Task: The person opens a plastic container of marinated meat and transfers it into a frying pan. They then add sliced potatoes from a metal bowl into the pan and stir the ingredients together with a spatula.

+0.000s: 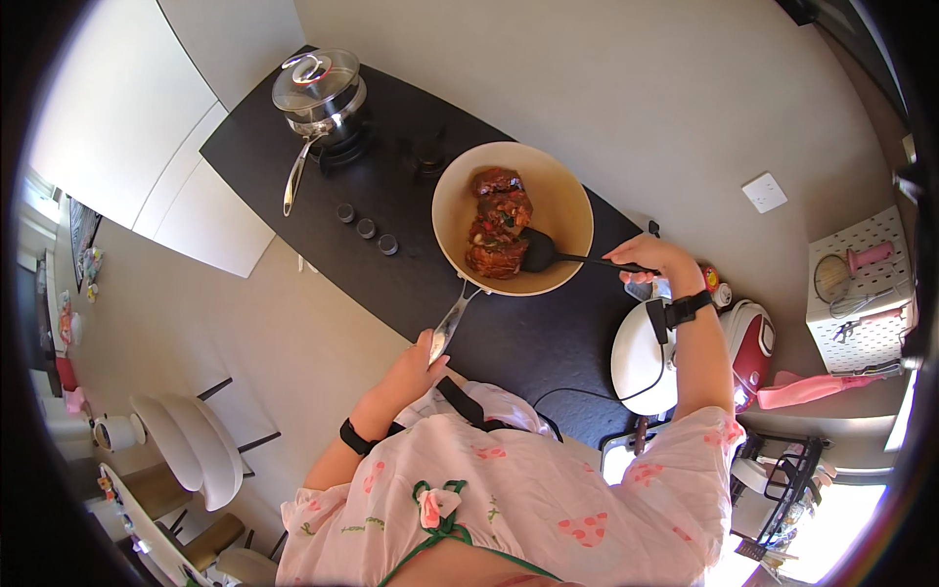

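My left hand (416,369) grips the metal handle (452,323) of a wide, cream-lined pan (565,198) over the dark cooktop. In the pan lie chunks of reddish-brown, glossy sauced meat (501,224) with bits of green and red. My right hand (644,257) holds a black spatula (541,250) by its handle. The spatula's blade rests inside the pan, against the lower right side of the meat. Whether the pan's base touches the burner cannot be seen.
A steel pot with a glass lid (323,103) stands at the back left. Control knobs (366,228) line the cooktop. Right of the pan are a white round plate or lid (638,367), a red and white rice cooker (750,345) and a dark cable (587,395). A wall socket (764,192) is above.
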Tool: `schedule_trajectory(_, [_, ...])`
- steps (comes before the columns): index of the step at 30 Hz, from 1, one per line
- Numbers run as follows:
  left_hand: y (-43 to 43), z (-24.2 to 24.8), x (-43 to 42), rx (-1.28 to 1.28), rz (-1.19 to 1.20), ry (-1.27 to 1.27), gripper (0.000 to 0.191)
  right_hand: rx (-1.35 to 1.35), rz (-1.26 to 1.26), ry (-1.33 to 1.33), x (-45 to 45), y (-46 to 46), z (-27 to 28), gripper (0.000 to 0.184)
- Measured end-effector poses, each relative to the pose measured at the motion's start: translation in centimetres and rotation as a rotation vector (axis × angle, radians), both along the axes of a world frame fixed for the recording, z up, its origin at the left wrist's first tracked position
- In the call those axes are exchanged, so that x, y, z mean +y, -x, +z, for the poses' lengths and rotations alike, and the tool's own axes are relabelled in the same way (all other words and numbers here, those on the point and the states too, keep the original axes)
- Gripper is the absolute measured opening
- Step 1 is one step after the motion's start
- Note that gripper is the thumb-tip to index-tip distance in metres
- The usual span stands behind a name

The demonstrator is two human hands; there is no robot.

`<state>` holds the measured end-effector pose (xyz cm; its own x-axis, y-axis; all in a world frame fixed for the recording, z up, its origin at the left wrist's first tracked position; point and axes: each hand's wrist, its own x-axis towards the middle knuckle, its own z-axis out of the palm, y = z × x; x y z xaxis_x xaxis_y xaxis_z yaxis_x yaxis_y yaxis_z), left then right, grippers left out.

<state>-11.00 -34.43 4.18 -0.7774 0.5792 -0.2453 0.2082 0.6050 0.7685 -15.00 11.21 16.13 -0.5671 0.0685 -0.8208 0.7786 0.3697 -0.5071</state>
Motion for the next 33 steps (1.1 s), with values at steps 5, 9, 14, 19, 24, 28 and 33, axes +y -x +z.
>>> schedule_trajectory(5, [-0.1, 0.1, 0.1, 0.000, 0.008, 0.011, 0.051, -0.036, -0.033, 0.065, -0.1, -0.1, -1.4, 0.031])
schedule_trajectory(9, [-0.1, 0.1, 0.1, -0.007, 0.010, 0.015, 0.050, -0.030, -0.110, 0.254, -0.4, -0.1, -3.8, 0.033])
schedule_trajectory(14, [-0.1, 0.1, 0.0, 0.004, -0.001, 0.015, 0.049, 0.004, -0.244, 0.365, -1.9, -1.9, -5.4, 0.038])
schedule_trajectory(19, [-0.2, -0.3, 0.0, 0.015, 0.013, -0.024, 0.049, 0.109, -0.314, 0.343, -3.0, -3.9, -3.4, 0.037])
schedule_trajectory(24, [-0.1, -0.5, -0.1, -0.010, 0.012, 0.012, 0.048, 0.187, -0.327, 0.373, -4.2, -3.9, -1.6, 0.036])
schedule_trajectory(28, [-0.2, -0.2, -0.1, 0.024, 0.003, 0.003, 0.048, 0.269, -0.285, 0.298, -5.5, -2.9, -1.3, 0.035])
schedule_trajectory(33, [-0.2, 0.0, -0.1, 0.022, 0.013, 0.040, 0.049, 0.273, -0.260, 0.232, -6.3, -1.7, -1.6, 0.035])
